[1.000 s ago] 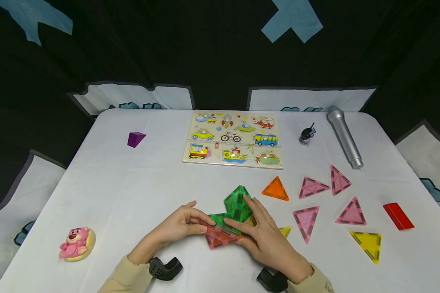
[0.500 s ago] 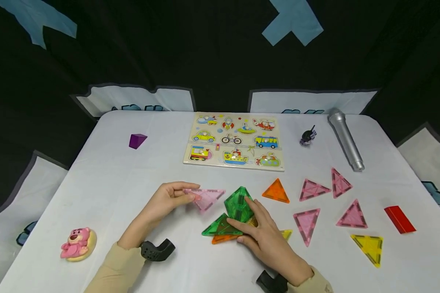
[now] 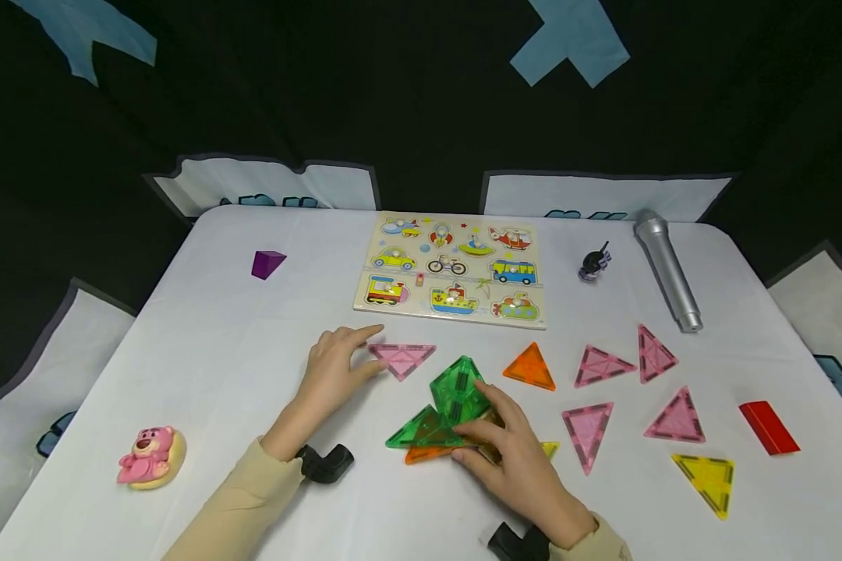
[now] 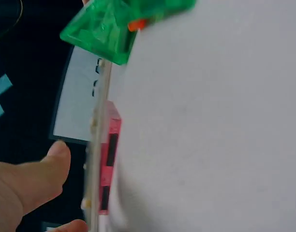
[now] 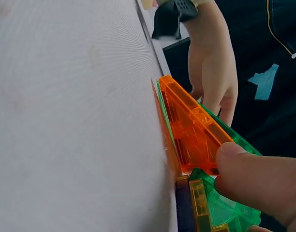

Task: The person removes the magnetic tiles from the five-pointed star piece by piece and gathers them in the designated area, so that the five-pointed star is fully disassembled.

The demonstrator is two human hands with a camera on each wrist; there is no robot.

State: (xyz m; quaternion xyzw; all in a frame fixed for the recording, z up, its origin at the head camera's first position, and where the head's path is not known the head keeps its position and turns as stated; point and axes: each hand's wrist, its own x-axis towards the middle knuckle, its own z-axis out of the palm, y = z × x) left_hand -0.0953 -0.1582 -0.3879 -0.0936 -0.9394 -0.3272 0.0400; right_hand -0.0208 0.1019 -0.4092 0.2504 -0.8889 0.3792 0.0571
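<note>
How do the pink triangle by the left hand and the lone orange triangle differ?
In the head view, the pink triangle points down; the orange triangle up. The pink triangle lies beside the left hand; the orange triangle lies clear of it. Both are translucent tiles on the table.

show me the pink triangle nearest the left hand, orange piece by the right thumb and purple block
Pink triangle (image 3: pixel 402 358): head view, middle of its face
Orange piece (image 5: pixel 194 131): right wrist view, middle of its face
Purple block (image 3: pixel 267 264): head view, middle of what shows
</note>
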